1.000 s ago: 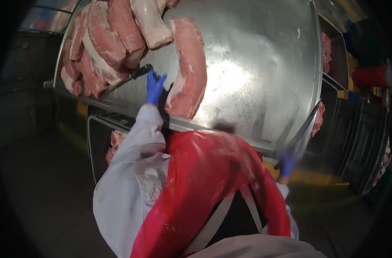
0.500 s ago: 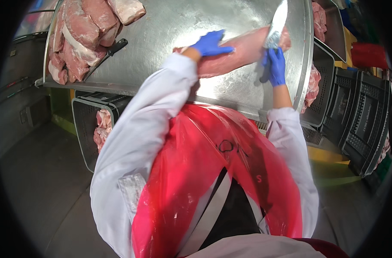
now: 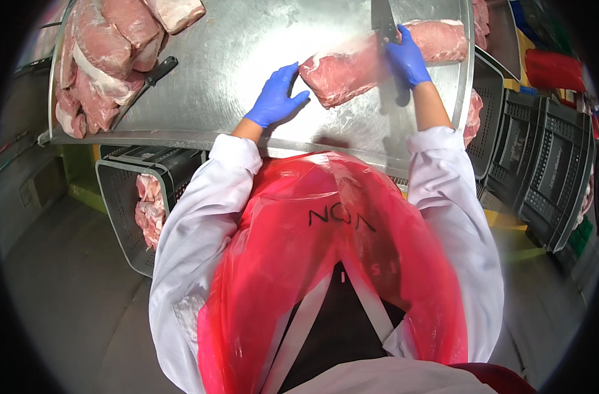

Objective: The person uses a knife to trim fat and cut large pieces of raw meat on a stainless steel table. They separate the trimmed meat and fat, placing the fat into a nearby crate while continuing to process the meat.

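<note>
Slicing pork loin: right hand on knife, left hand alongside.

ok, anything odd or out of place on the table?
One thing: a spare black-handled knife lies loose beside the meat pile, part-tucked under it. Otherwise nothing stands out; right hand cuts the loin.

R hand w/ knife on pork loin; L hand beside.

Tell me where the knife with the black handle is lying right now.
The spare knife lies at the left of the steel table, against the pile of pork cuts, away from the left hand.
</note>
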A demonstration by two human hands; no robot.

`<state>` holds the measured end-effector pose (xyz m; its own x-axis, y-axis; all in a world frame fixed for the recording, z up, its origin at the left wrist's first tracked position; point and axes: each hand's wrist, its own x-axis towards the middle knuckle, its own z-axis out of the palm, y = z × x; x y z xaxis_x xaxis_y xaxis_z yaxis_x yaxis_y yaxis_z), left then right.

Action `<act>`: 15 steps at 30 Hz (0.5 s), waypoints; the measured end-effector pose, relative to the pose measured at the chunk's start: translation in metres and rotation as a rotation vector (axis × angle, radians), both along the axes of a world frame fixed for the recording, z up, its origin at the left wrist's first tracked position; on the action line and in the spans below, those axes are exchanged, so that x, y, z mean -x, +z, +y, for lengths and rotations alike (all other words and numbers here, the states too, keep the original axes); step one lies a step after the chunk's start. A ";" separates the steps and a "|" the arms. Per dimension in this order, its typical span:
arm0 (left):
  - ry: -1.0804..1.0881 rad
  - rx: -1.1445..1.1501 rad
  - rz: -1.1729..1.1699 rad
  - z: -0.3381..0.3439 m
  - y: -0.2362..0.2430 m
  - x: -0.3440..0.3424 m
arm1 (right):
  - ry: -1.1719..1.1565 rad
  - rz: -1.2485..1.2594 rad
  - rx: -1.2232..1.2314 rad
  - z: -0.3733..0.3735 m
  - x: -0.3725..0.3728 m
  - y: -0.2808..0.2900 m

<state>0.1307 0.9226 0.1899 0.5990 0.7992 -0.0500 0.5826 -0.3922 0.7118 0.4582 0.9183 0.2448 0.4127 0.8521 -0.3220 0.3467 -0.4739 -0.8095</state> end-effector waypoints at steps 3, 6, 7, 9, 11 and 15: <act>0.083 -0.087 -0.185 0.017 -0.022 0.028 | 0.022 0.091 0.108 -0.005 0.004 -0.021; 0.252 0.051 -0.337 0.034 -0.021 0.046 | 0.064 0.180 0.188 -0.034 0.023 -0.019; 0.290 -0.045 -0.328 0.041 -0.013 0.056 | 0.065 0.204 0.213 -0.051 0.039 -0.006; 0.389 -0.031 -0.441 0.058 -0.013 0.065 | 0.035 0.238 0.263 -0.078 0.066 0.020; 0.375 -0.092 -0.492 0.075 0.001 0.060 | -0.050 0.277 0.255 -0.067 0.072 0.024; 0.311 -0.166 -0.595 0.113 0.018 0.048 | -0.097 0.381 0.261 -0.082 0.094 0.028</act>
